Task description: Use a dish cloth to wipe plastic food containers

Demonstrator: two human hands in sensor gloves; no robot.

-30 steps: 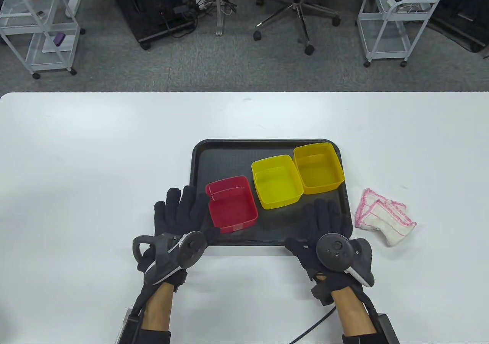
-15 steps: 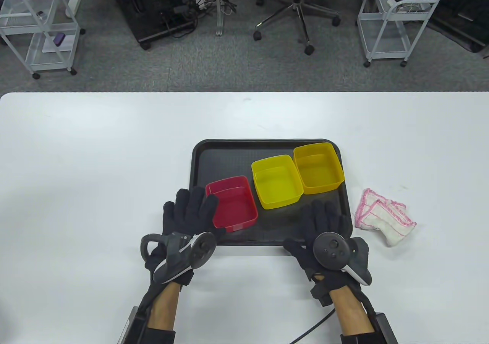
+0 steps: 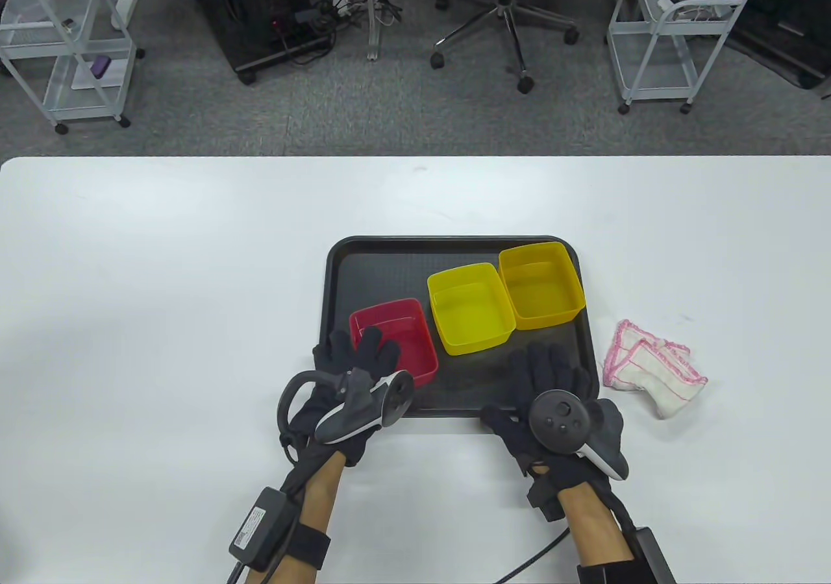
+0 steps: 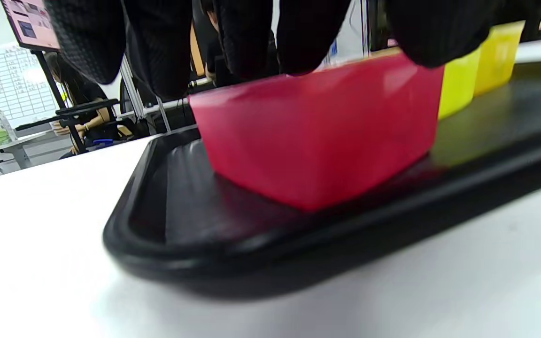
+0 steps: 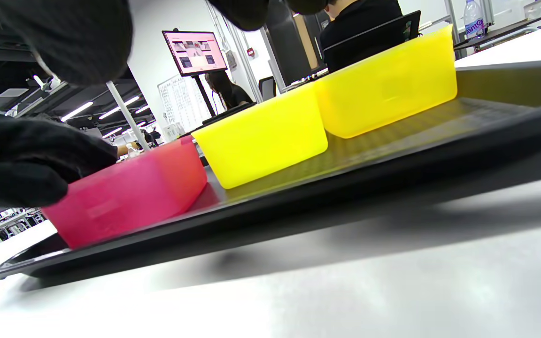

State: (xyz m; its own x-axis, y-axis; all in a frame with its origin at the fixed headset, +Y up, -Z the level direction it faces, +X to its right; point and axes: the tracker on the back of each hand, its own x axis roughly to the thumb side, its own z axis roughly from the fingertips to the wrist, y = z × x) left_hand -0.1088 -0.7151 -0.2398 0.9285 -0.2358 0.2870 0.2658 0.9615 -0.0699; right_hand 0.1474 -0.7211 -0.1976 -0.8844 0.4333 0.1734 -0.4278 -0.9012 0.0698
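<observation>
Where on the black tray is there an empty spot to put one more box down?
The tray has bare floor at its far left, bordered by the far rim, the left rim, the red container and the yellow container. The right side is crowded: the orange-yellow container sits against the yellow one, with the right hand over the near-right corner.

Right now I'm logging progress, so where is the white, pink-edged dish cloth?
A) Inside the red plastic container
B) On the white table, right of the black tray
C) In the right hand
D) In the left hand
B: the white, pink-edged dish cloth lies on the white table beside the black tray, untouched.
</observation>
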